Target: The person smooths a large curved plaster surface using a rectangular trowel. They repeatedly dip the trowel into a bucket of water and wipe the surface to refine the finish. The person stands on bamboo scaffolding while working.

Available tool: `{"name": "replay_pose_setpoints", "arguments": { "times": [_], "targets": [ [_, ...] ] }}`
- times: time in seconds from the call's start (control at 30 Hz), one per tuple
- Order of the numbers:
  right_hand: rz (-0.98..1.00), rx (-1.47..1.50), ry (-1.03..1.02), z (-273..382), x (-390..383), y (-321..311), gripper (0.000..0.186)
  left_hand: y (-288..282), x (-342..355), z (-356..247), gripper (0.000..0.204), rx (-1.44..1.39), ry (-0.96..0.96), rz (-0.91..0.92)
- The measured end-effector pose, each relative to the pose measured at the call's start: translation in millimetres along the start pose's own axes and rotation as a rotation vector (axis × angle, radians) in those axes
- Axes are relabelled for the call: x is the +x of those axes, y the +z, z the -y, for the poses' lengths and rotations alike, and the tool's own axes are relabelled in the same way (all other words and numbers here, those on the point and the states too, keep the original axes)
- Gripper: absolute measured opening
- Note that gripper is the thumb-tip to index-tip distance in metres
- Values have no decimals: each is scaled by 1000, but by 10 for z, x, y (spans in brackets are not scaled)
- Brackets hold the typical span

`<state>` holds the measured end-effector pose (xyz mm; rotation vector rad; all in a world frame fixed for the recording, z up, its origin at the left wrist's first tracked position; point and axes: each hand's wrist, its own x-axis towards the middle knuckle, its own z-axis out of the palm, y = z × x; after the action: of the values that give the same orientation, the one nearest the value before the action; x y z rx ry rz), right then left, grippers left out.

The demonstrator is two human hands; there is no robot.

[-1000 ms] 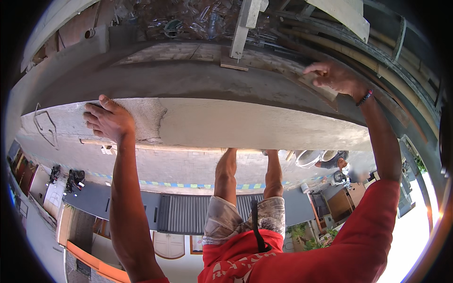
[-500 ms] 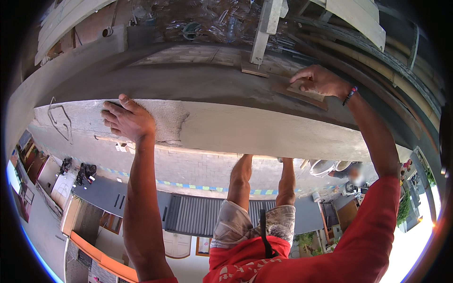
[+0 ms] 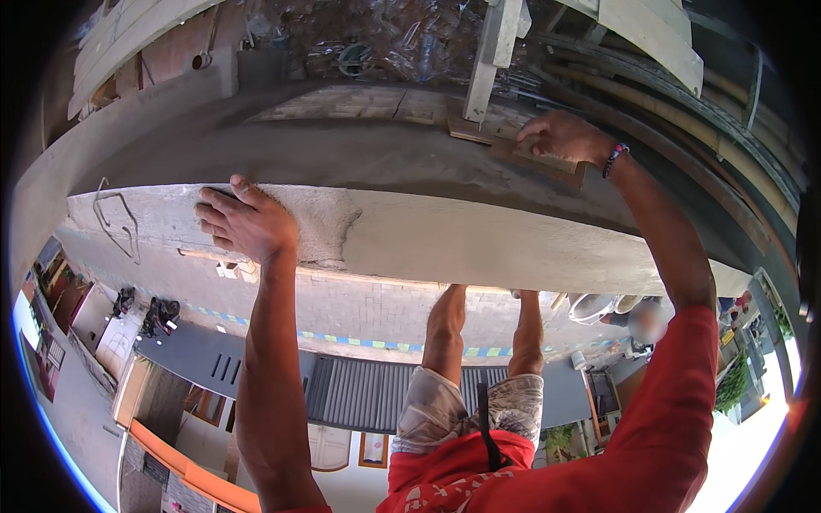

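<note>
My right hand (image 3: pixel 566 139) is closed on a wooden float (image 3: pixel 560 171), a flat brown board with a raised grip. The float lies on the dark, damp-looking plaster (image 3: pixel 342 154) along the top of a wall. Against the wall's pale front face (image 3: pixel 496 235), my left hand (image 3: pixel 250 221) rests with fingers stretched out and thumb up at the top edge. Around that hand the surface is rough, and a ragged edge to its right borders smoother plaster. Further left, a bent wire (image 3: pixel 115 224) hangs on the face.
A wooden post (image 3: pixel 489 64) stands just left of the float, with a small board (image 3: pixel 469 130) at its foot. Bamboo poles (image 3: pixel 684 128) run along the far right. Clear plastic sheeting (image 3: pixel 419 51) lies behind the wall. Below right are a bucket (image 3: pixel 590 308) and another person (image 3: pixel 646 323).
The right hand and float have slid left along the wall top, closer to the post. The left hand stays in about the same place while the whole view shifts slightly.
</note>
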<state>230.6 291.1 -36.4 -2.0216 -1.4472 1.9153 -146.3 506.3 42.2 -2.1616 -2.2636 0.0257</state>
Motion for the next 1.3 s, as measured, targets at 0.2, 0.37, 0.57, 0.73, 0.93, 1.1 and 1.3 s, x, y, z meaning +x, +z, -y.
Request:
{"name": "replay_pose_setpoints", "arguments": {
  "times": [0.2,0.37,0.57,0.73,0.93,1.1,1.3],
  "targets": [
    [-129,91,-420,890,-140,-410,41,106,25,116,79,73,20,-67],
    [-22,105,-420,793,-334,-122,40,170,107,165,81,58,27,-57],
    [109,78,102,-340,-966,-4,38,179,116,252,80,70,17,-66],
    [-33,-116,371,-1358,-1520,-153,41,273,169,306,83,65,4,-80],
    [-160,121,83,-401,-1867,-521,38,283,192,335,81,85,2,-81],
    [-36,149,6,-365,-1717,-123,45,313,237,334,79,76,3,-74],
    [1,-3,238,-1450,-1571,138,38,281,236,306,80,71,0,-84]
  ]
}}
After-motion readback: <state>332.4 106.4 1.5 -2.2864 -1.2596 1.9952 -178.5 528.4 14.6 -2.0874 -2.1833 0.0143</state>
